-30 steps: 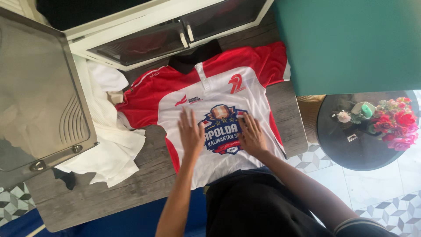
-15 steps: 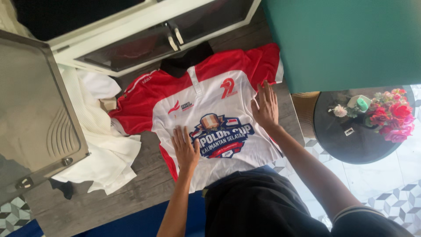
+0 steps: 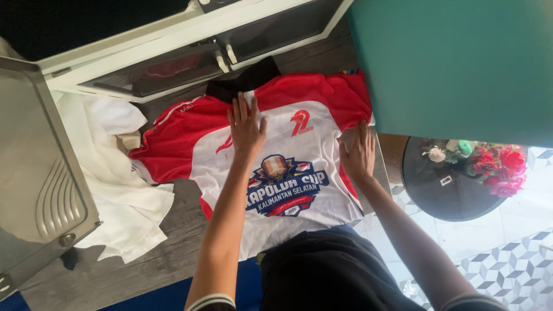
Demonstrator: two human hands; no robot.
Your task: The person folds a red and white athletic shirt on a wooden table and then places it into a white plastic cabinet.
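A red and white sports jersey (image 3: 291, 147) with a black collar and a blue chest emblem lies face up on a grey wooden table (image 3: 173, 253). My left hand (image 3: 246, 128) lies flat, fingers spread, on the upper chest just below the collar. Flat on the jersey's right side rests my right hand (image 3: 358, 153), near the sleeve seam at the table's edge. Neither hand holds anything.
A pile of white cloth (image 3: 124, 190) lies left of the jersey. An open metal cabinet door (image 3: 34, 173) stands at far left, a white cabinet (image 3: 190, 46) behind. A teal wall (image 3: 461, 63) is right, and a round dark table (image 3: 455, 190) with flowers (image 3: 501, 167).
My left hand slid from beside the emblem up to the chest below the collar. My right hand moved from the emblem out to the jersey's right side.
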